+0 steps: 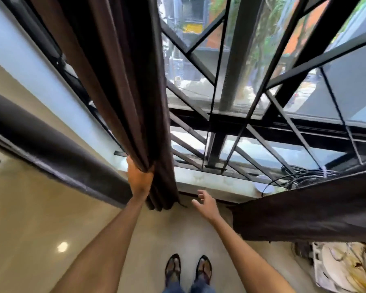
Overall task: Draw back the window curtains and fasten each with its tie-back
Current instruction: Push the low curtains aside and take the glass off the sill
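The dark brown, heavy fabric curtain (123, 85) hung gathered into thick vertical folds at the left of the exposed window, its lower end just above the pale glossy floor (30, 218). The left hand (140, 179) gripped the bunched folds low down, fingers curled round them from behind and thumb in front, evidently to keep the gather compact for binding. The right hand (205, 203) hovered just beside the curtain's hem, holding nothing, its fingers loosely spread and slightly bent, apparently poised to reach for a tie-back; no tie-back could be identified in this view. A second dark brown curtain panel (304, 212) lay slanted across the lower right, not yet gathered. Behind the curtains stood the black metal window grille (251, 98) of crossed bars and the pale stone window sill (209, 180). A tangle of black cables (304, 178) and a white round object (264, 187) rested on the sill near the right panel and could snag it when drawn. A dark padded roll (47, 149) ran along the left.
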{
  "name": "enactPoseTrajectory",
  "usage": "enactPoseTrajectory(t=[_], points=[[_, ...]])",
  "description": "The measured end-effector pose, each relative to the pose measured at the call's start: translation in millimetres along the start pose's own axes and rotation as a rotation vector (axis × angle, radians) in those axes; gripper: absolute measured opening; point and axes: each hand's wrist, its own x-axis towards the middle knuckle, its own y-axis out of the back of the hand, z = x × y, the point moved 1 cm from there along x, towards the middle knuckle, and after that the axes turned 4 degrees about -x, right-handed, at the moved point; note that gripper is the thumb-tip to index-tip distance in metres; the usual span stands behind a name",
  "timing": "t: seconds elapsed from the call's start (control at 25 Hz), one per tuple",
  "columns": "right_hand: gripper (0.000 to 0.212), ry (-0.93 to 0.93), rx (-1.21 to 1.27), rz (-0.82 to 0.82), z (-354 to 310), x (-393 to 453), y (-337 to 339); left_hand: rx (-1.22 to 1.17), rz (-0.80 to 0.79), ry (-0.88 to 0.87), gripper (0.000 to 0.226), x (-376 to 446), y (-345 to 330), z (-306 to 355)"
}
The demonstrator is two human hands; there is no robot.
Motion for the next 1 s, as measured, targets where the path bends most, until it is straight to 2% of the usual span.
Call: enactPoseTrajectory(t=[0.12,0.16,0.24,0.28,0.36,0.44,0.48,0.6,0.72,0.8,0.88,1.0], points=[[0.046,-0.051,0.010,0.032,13.5,15.8,-5.1,0.248,-0.117,-0.110,0.111,-4.9,-30.8,-67.6],[0.047,-0.048,0.009,0.016,15.8,24.4,-9.0,0.364,-0.147,-0.163,0.117,-4.6,-49.3,-94.9],[0.053,0.075,-0.013,-0.051,16.2,50.6,-24.7,0.407,-0.171,-0.245,0.119,-0.7,-96.4,-135.0],[0.059,0.141,-0.014,-0.075,17.4,67.0,-36.4,0.347,-0.178,-0.229,0.112,-3.7,-115.2,-135.4],[0.064,0.187,0.060,-0.120,26.0,102.8,-57.2,0.132,-0.136,-0.147,0.084,0.7,-143.1,-124.4],[0.064,0.257,0.208,-0.120,39.2,131.9,-75.0,-0.017,0.062,-0.024,0.053,23.4,-162.1,-119.6],[0.066,0.198,0.327,-0.074,55.7,146.1,-87.7,-0.017,0.162,-0.002,0.045,39.6,-166.1,-120.1],[0.055,-0.151,0.676,0.153,94.9,176.2,-96.8,-0.036,0.334,-0.038,0.046,88.8,-159.5,-119.9],[0.061,-0.281,0.632,0.315,131.1,227.3,-113.9,-0.115,0.456,-0.090,0.051,140.2,-160.7,-154.6],[0.074,-0.255,0.496,0.420,145.2,253.9,-120.8,-0.122,0.472,-0.119,0.051,148.3,-165.0,-175.2],[0.088,-0.189,0.362,0.449,145.2,282.1,-129.8,-0.131,0.487,-0.140,0.050,153.0,-173.8,-188.9],[0.097,-0.165,0.291,0.498,138.0,316.7,-142.8,-0.057,0.415,-0.179,0.043,161.9,-183.7,-193.6]])
